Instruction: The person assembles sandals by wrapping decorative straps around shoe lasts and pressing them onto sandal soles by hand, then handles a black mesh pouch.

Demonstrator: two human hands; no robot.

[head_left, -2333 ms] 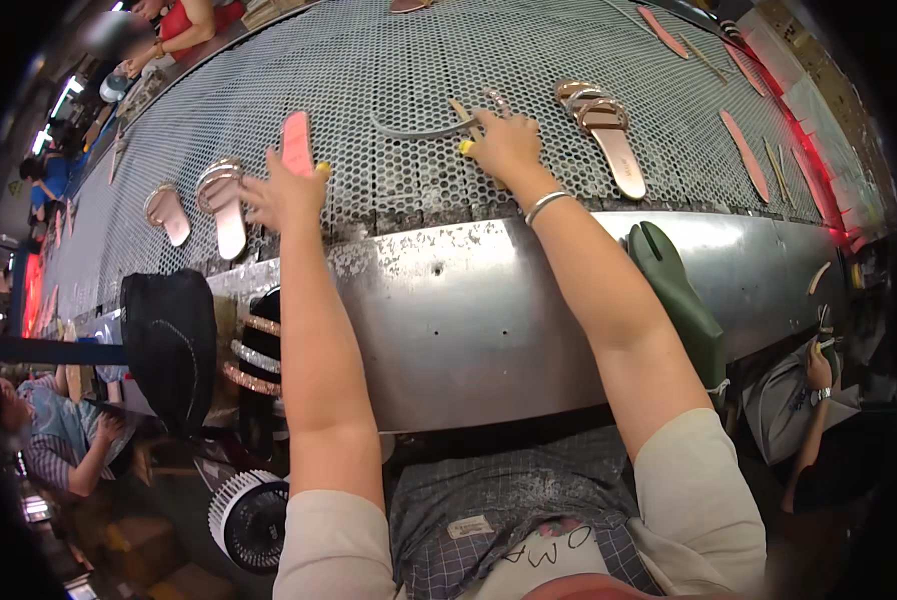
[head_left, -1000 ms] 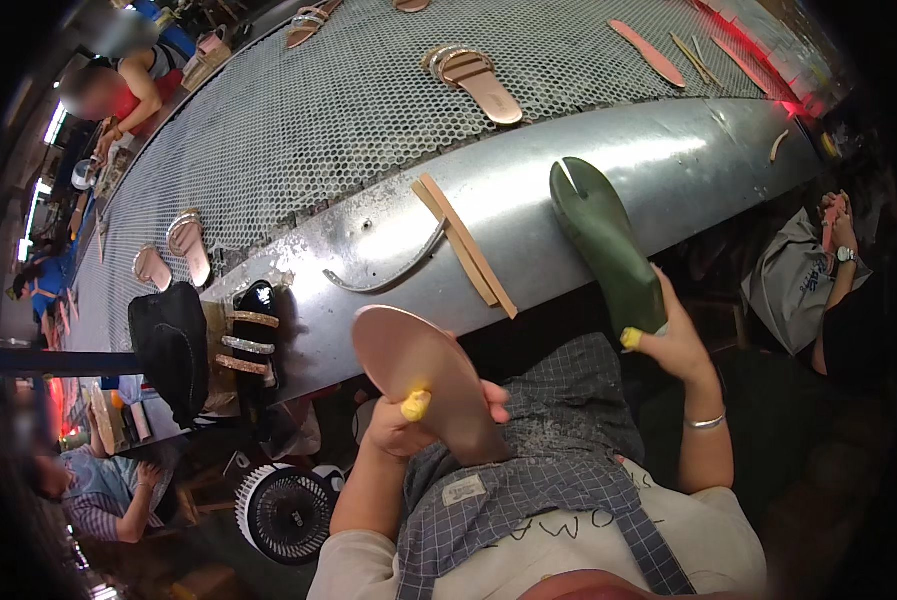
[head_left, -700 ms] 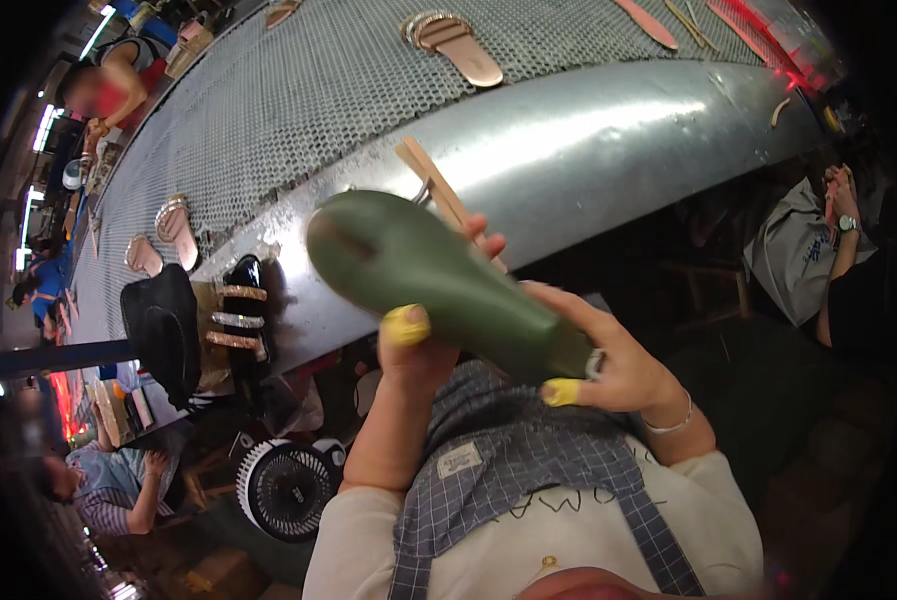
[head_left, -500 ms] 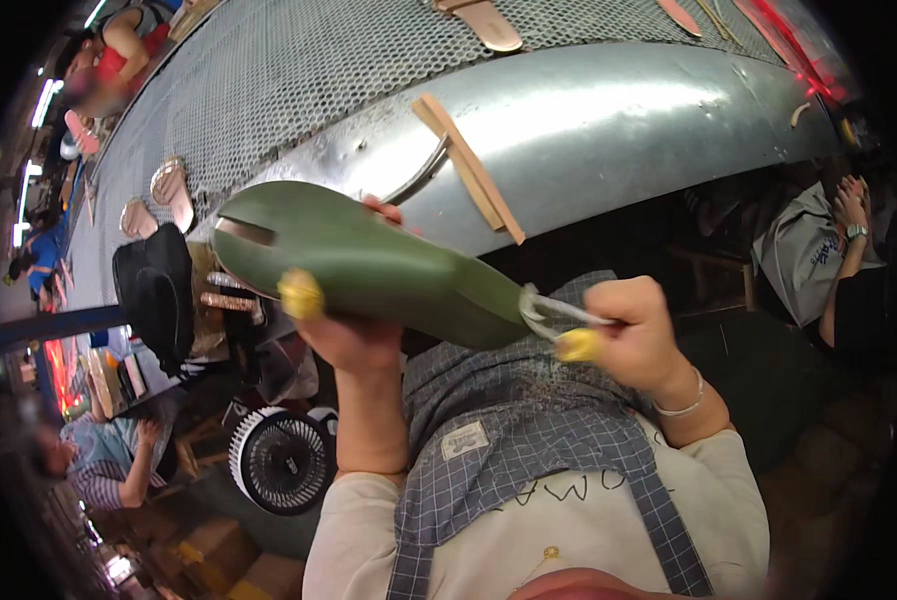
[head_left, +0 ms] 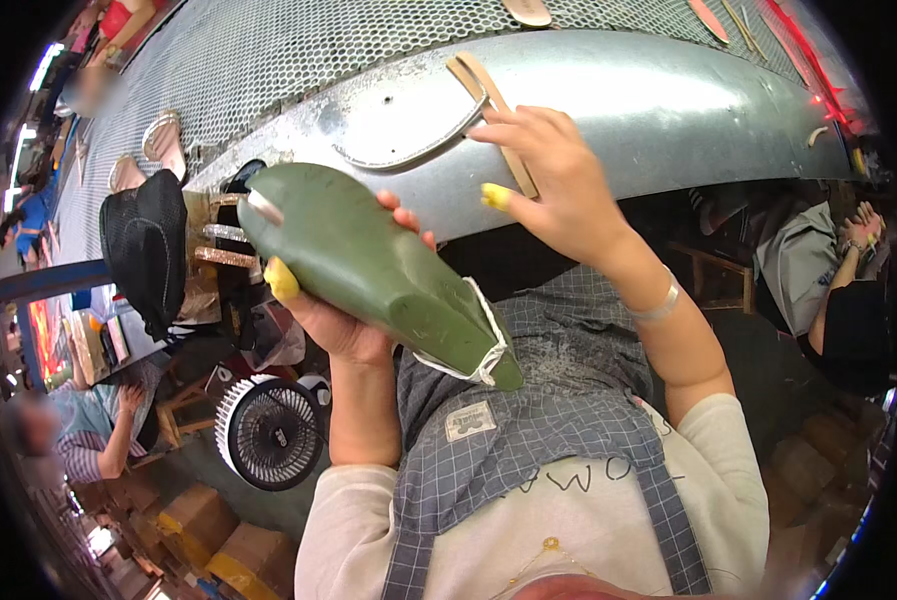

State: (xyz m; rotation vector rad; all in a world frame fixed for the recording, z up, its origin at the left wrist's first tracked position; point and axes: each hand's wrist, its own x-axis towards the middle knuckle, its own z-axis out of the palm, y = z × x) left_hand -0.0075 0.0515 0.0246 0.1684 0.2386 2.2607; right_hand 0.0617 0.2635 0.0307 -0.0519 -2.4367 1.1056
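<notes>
My left hand [head_left: 338, 325] is closed round a green shoe last [head_left: 353, 250], which it holds tilted above my lap. A white strap [head_left: 495, 352] loops round the last's narrow end. My right hand [head_left: 568, 190] is raised with its fingers apart and holds nothing. Its fingertips are close to a curved silvery strip [head_left: 408, 160] and a pair of tan strips [head_left: 513, 165] on the metal edge of the bench; I cannot tell whether they touch. Each thumb wears a yellow cover.
A perforated bench top [head_left: 368, 70] has a smooth metal front edge [head_left: 668, 110]. Sandals [head_left: 166, 145] and a black bag [head_left: 146, 245] are at the left. A fan [head_left: 273, 432] stands lower left. Other people [head_left: 98, 420] sit left and right.
My right hand has let go of the white strap, now round the last's narrow end, and moved up to the strips. The last's narrow end has swung down and nearer me.
</notes>
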